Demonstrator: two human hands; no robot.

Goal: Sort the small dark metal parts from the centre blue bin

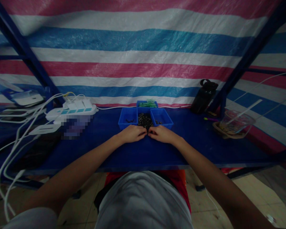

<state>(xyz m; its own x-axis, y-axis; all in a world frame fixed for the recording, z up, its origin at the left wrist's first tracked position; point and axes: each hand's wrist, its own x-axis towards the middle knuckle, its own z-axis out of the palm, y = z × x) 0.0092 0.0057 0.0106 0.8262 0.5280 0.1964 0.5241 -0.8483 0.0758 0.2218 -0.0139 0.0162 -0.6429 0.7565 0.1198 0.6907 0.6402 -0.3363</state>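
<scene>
My left hand [132,133] and my right hand [162,134] rest on the blue table [200,143], fingertips pinched together and almost touching each other in front of a heap of small dark parts [145,120]. What the fingers pinch is too small to make out. Three blue trays stand just behind: a left tray [128,118] with a few dark bits, a right tray [161,118] with a few more, and a rear tray [147,103] holding green pieces.
A white power strip [71,110] with plugs and white cables [19,140] lies at the left, beside phones. A black bottle [203,96] and a clear cup with a straw [235,122] stand at the right. A striped tarp [143,47] hangs behind.
</scene>
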